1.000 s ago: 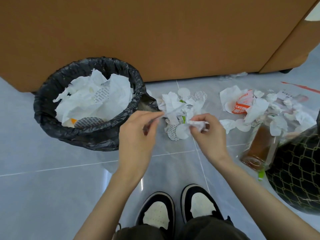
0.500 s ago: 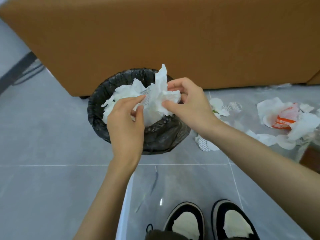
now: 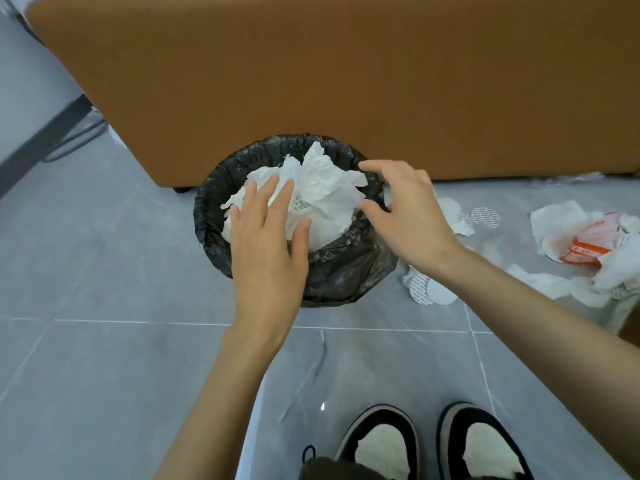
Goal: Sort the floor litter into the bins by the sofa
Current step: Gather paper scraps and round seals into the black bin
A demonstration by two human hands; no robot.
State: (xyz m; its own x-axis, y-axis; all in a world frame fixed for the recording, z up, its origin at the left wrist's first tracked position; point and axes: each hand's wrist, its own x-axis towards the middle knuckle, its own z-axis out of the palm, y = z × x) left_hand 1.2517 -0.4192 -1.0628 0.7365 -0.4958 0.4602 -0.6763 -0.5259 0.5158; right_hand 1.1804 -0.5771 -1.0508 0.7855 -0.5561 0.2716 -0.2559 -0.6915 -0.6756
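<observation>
Both hands are in view on my feed, neither holding anything. Left hand (image 3: 266,251): palm down, back to the camera, left fingers (image 3: 273,192) straight and fanned, pointing away from the body, left thumb (image 3: 302,233) out to the right. Left wrist (image 3: 254,327) straight. Left forearm (image 3: 214,403) bare, in from the bottom edge left of centre, running up and slightly right. Right hand (image 3: 412,220): right of the left one, a bit further out, back to the camera, fingers loosely curved. Right index (image 3: 377,165) and right thumb (image 3: 372,211) apart with a clear gap, tips pointing left. Right forearm (image 3: 554,323) bare, in from the right edge, angled up-left. Hands near each other, not touching.
</observation>
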